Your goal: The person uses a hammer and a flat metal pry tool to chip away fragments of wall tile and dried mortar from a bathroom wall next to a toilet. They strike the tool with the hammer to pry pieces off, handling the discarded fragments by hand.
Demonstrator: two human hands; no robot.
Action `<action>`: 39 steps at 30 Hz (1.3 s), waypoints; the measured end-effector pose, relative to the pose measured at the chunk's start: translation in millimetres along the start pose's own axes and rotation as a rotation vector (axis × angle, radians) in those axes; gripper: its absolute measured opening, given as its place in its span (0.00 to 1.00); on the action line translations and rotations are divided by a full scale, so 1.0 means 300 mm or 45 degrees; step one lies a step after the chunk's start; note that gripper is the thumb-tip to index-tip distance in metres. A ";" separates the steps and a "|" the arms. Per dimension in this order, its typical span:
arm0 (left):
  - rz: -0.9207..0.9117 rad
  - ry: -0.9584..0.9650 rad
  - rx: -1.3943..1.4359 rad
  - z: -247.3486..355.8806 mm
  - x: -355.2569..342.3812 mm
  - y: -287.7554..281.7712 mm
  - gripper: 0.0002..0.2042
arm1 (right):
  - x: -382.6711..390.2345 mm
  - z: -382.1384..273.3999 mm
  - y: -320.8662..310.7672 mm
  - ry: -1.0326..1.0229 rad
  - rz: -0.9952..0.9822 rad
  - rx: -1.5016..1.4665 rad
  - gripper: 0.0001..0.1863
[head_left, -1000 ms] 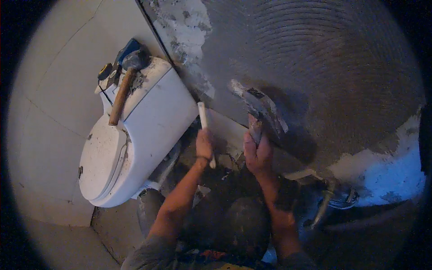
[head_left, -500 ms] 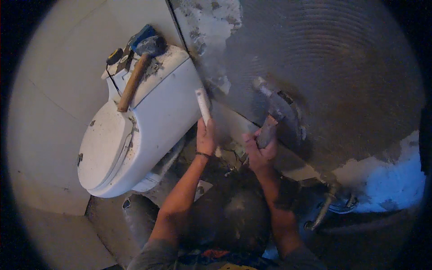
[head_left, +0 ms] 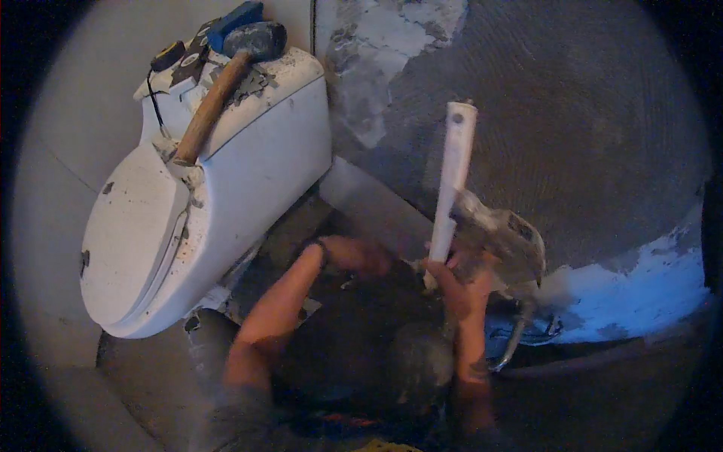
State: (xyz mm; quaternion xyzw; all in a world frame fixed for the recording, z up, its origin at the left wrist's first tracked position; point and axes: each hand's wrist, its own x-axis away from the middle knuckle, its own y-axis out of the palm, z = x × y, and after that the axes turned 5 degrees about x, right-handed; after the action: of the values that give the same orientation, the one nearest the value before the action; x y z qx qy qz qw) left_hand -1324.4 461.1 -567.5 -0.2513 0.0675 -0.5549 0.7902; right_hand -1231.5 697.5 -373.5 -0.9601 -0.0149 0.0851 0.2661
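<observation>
My right hand (head_left: 461, 282) is wrapped round a mortar-smeared trowel (head_left: 506, 226), whose blade is blurred. A long white strip (head_left: 456, 154) with a small hole near its top end stands upright in that same hand, alongside the trowel. My left hand (head_left: 365, 256), with a dark band at the wrist, is low in front of me, nearer the floor. Motion and dim light smear its fingers, so I cannot tell whether it holds anything.
To the left stands a dusty white toilet (head_left: 263, 143). On its tank lie a wooden-handled mallet (head_left: 218, 105), a tape measure (head_left: 167, 56) and a blue tool (head_left: 233, 26). Combed grey mortar (head_left: 572, 113) covers the wall ahead. A pipe (head_left: 518, 335) juts out at lower right.
The white strip has passed from my left hand to my right, joining the trowel. My left hand has dropped lower and turned inward. The view has shifted, with the toilet now further left.
</observation>
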 end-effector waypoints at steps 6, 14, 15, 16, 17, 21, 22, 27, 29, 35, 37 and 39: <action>0.164 -0.550 -0.557 -0.125 -0.363 -0.092 0.21 | 0.059 0.026 -0.023 -0.127 0.113 -0.252 0.12; 0.369 -0.495 -0.424 -0.124 -0.351 -0.114 0.22 | 0.035 0.057 0.022 -0.286 0.094 -0.174 0.11; 0.385 -0.521 -0.407 -0.129 -0.335 -0.123 0.22 | 0.033 0.048 0.029 -0.240 0.069 -0.260 0.11; 0.396 -0.521 -0.396 -0.144 -0.331 -0.111 0.22 | 0.021 0.060 0.031 -0.249 0.075 -0.273 0.11; 0.382 -0.492 -0.380 -0.141 -0.344 -0.068 0.23 | 0.027 0.073 0.025 -0.299 0.101 -0.204 0.11; 0.498 -0.456 -0.249 -0.209 -0.248 -0.034 0.23 | 0.038 0.071 0.017 -0.135 0.174 -0.187 0.12; 0.686 -0.483 -0.263 -0.259 -0.135 -0.099 0.23 | 0.034 0.072 0.030 -0.149 0.172 -0.233 0.12; 1.799 -0.604 -0.120 0.034 -0.132 -0.295 0.25 | 0.045 0.140 -0.059 -0.348 0.081 -0.094 0.11; 1.947 -0.746 -0.156 0.057 -0.122 -0.298 0.25 | 0.048 0.132 -0.037 -0.213 0.044 -0.272 0.11; 2.063 -0.356 1.011 0.029 -0.175 -0.330 0.26 | 0.054 0.104 -0.045 -0.033 -0.011 -0.424 0.10; 2.068 -0.178 1.022 0.001 -0.148 -0.304 0.26 | 0.064 0.128 -0.059 -0.139 0.026 -0.393 0.10; 2.064 0.005 1.032 -0.019 -0.130 -0.276 0.25 | 0.066 0.136 -0.078 -0.139 -0.008 -0.204 0.10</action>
State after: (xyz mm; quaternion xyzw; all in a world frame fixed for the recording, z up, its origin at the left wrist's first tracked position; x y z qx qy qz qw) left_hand -1411.1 473.4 -539.9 0.1718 0.0246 0.1900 0.9663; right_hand -1218.6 739.8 -398.9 -0.9721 -0.0391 0.1350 0.1876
